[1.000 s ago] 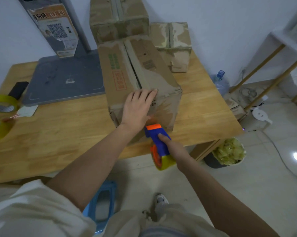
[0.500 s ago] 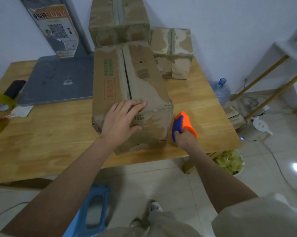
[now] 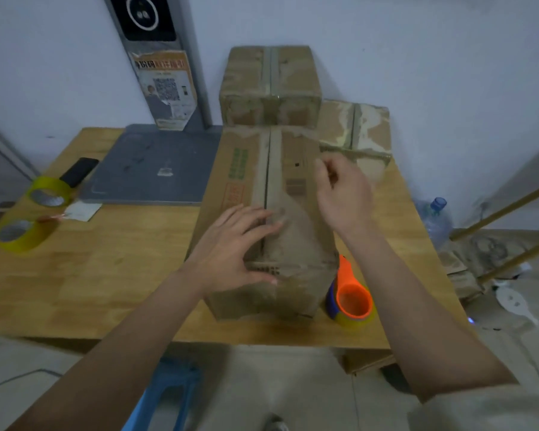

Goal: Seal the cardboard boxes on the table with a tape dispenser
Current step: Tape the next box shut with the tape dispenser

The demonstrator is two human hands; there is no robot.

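Observation:
A long cardboard box point(image 3: 240, 181) lies lengthwise on the wooden table point(image 3: 85, 275), its top seam running away from me. My left hand point(image 3: 234, 247) rests flat on the near end of its top, fingers spread across the seam. My right hand point(image 3: 342, 194) hovers over the box's right top edge with fingers loosely curled, holding nothing. The orange and blue tape dispenser point(image 3: 350, 290) stands on the table against the box's near right corner, apart from both hands. Two more taped boxes sit behind: a tall one point(image 3: 269, 85) and a lower one point(image 3: 355, 132).
Two yellow tape rolls point(image 3: 49, 194) point(image 3: 19, 233) and a dark phone point(image 3: 78, 171) lie at the table's left. A grey flat scale base point(image 3: 156, 169) with a post stands at the back left. A water bottle point(image 3: 436, 216) and clutter are on the floor at right; a blue stool point(image 3: 165, 396) is below.
My right hand set the tape dispenser down by the box's near right corner and rose over the box. The box has been turned straight, and my left hand stays on top.

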